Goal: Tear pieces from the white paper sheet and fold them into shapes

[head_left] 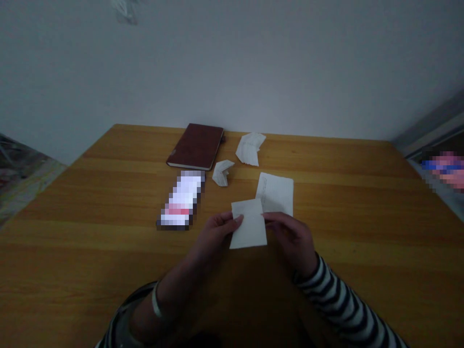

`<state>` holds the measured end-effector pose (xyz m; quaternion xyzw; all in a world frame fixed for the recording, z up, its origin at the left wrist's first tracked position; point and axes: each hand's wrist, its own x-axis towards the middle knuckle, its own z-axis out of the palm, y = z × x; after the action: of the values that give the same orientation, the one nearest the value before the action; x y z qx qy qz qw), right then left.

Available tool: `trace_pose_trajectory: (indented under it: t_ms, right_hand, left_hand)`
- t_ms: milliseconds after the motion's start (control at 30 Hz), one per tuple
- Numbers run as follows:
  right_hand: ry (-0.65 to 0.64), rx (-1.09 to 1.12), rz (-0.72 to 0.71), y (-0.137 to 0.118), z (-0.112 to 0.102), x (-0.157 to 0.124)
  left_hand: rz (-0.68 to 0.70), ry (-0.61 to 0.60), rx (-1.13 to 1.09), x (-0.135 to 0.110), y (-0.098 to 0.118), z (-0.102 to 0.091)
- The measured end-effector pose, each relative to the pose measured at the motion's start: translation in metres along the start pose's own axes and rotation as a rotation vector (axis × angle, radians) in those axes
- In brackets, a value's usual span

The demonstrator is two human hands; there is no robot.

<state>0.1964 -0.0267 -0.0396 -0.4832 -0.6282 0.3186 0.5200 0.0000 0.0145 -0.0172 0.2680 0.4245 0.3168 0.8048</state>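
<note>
Both of my hands hold one small white sheet of paper (249,223) just above the wooden table (72,232). My left hand (213,235) pinches its left edge with thumb and fingers. Its right edge is pinched by my right hand (292,238), whose sleeve is striped black and white. A second white sheet (276,192) lies flat on the table just behind the held one. Two folded paper pieces lie further back: a small one (222,172) and a larger one (250,147).
A dark red notebook (196,145) lies closed near the table's far edge. A blurred-out phone-sized object (181,200) lies in front of it. A grey wall stands behind the table. A bracelet is on my left wrist.
</note>
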Motion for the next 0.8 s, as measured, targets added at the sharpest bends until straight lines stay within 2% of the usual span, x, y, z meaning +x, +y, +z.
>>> trace_pose_trajectory:
  t_ms: [100, 200, 267, 400, 500, 633, 800]
  right_hand:
    - [-0.055, -0.038, -0.122, 0.000, -0.004, 0.003]
    - [-0.038, -0.044, -0.144, 0.000, -0.004, 0.002]
    - [0.015, -0.038, -0.088, 0.000, -0.003, 0.000]
    - [0.159, -0.014, 0.151, -0.002, 0.005, -0.005]
    - [0.238, 0.033, 0.278, -0.003, 0.014, -0.008]
    - [0.235, 0.066, 0.343, -0.003, 0.021, -0.012]
    - [0.223, 0.089, 0.319, -0.003, 0.022, -0.016]
  left_hand:
    - [-0.006, 0.005, -0.026, 0.000, 0.003, -0.003]
    - [-0.014, -0.039, -0.020, 0.000, 0.002, -0.003]
    - [-0.022, -0.074, 0.011, 0.000, -0.001, -0.003]
    - [0.028, -0.149, 0.104, 0.000, -0.005, 0.000]
    - [0.060, -0.128, 0.138, -0.001, -0.006, 0.003]
    - [0.182, 0.041, 0.237, -0.002, -0.008, 0.008]
    - [0.243, -0.018, 0.299, 0.000, -0.011, 0.014]
